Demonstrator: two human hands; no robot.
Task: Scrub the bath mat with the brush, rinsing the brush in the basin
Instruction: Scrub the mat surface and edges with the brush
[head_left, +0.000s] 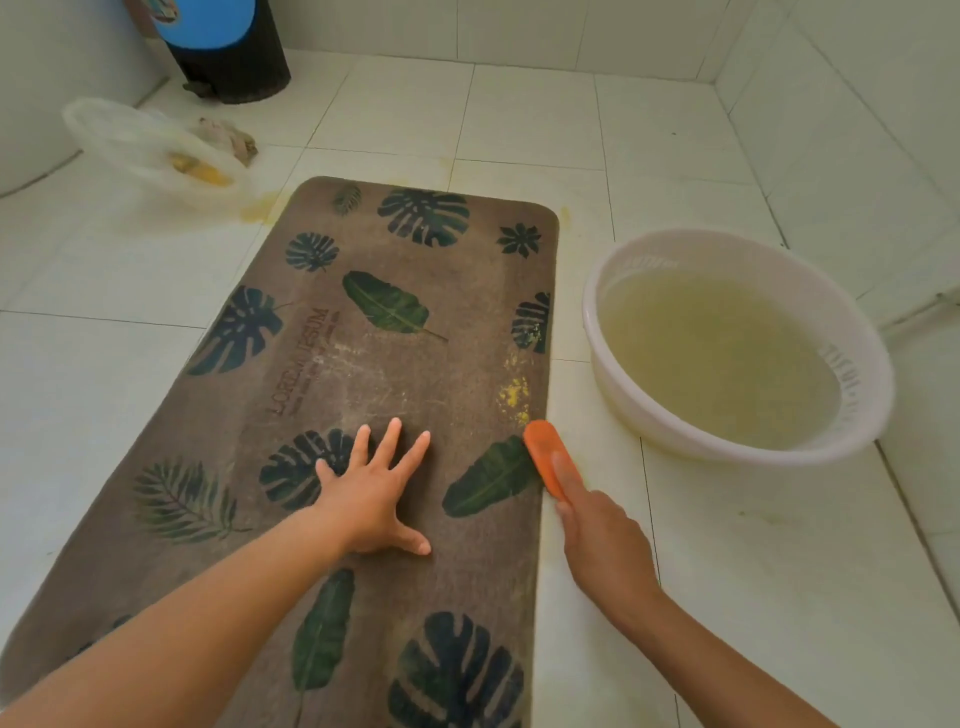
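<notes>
1. The brown leaf-print bath mat (395, 364) is spread flat on the tiled floor (519, 119) at frame centre.
2. It is pressed by the left hand (371, 493), fingers splayed wide.
3. The orange brush (548, 454) is gripped by the right hand (602, 545) at the mat's right edge, below yellow stains (514, 392).
4. The white basin (737, 345) of murky water is seen right of the mat; it could be tipped by a wide stroke.

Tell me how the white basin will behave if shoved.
The basin looks well filled with cloudy water, so probably heavy and apt to slosh. Its wide, low shape makes tipping unlikely. On the smooth tile floor it would likely slide.
</notes>
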